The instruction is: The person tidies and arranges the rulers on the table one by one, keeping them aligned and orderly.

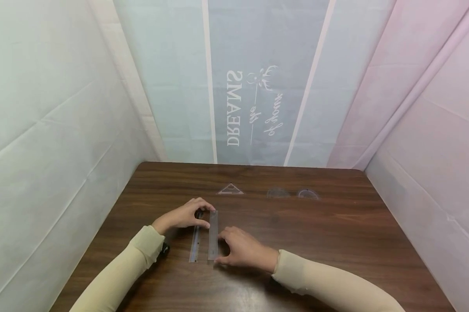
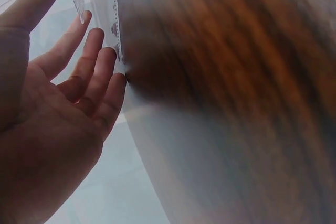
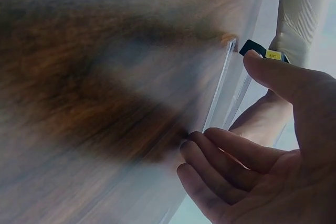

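Observation:
A clear ruler [image 1: 213,238] lies lengthwise between the two hands, close to the tabletop. My left hand [image 1: 187,214] holds its far end, with the index fingertip at the tip and the thumb by the left edge. In the left wrist view, the index finger [image 2: 68,43] meets the ruler's end and the other fingers stay loosely bent. My right hand [image 1: 244,249] is at the near end, thumb at the corner and index finger by the right edge. Just left of this ruler, a second clear ruler [image 1: 194,249] lies roughly parallel, its far part under my left hand.
Farther back on the brown wooden table [image 1: 336,242] lie a clear set square [image 1: 231,189] and two clear protractors, one in the middle [image 1: 278,193] and one to its right [image 1: 307,194]. Pale cloth walls [image 1: 63,130] enclose the table's sides and back.

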`<state>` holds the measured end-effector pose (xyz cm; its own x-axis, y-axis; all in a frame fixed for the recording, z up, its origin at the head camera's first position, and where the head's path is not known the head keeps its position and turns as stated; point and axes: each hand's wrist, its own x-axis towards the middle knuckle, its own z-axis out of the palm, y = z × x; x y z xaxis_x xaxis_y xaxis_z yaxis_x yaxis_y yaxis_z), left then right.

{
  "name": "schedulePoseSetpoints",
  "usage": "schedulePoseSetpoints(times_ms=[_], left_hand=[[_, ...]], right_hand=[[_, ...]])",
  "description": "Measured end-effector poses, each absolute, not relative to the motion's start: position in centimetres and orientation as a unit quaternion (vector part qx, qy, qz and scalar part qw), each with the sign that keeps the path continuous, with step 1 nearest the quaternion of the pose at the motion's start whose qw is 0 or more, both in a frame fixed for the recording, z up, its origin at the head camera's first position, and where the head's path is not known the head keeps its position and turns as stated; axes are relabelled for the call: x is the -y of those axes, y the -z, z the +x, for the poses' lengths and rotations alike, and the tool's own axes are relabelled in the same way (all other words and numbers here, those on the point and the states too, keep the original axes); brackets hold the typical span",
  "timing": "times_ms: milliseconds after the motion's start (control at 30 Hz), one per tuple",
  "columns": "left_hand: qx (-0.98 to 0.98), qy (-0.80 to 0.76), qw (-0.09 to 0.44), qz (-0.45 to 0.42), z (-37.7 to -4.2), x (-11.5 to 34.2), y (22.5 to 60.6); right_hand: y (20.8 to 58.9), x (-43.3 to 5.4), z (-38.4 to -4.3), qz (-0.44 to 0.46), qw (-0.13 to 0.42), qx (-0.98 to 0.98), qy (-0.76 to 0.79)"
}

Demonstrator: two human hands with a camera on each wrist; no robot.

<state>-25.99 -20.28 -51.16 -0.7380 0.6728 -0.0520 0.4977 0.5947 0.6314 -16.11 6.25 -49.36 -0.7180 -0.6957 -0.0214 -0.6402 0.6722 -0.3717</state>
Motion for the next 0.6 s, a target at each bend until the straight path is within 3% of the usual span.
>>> schedulePoseSetpoints(times_ms=[600], left_hand=[[-0.885, -0.284, 0.138, 0.343, -25.77, 20.45, 51.24]], right_hand=[[49.60, -5.22, -15.95, -0.366, 0.068, -0.916, 0.147]])
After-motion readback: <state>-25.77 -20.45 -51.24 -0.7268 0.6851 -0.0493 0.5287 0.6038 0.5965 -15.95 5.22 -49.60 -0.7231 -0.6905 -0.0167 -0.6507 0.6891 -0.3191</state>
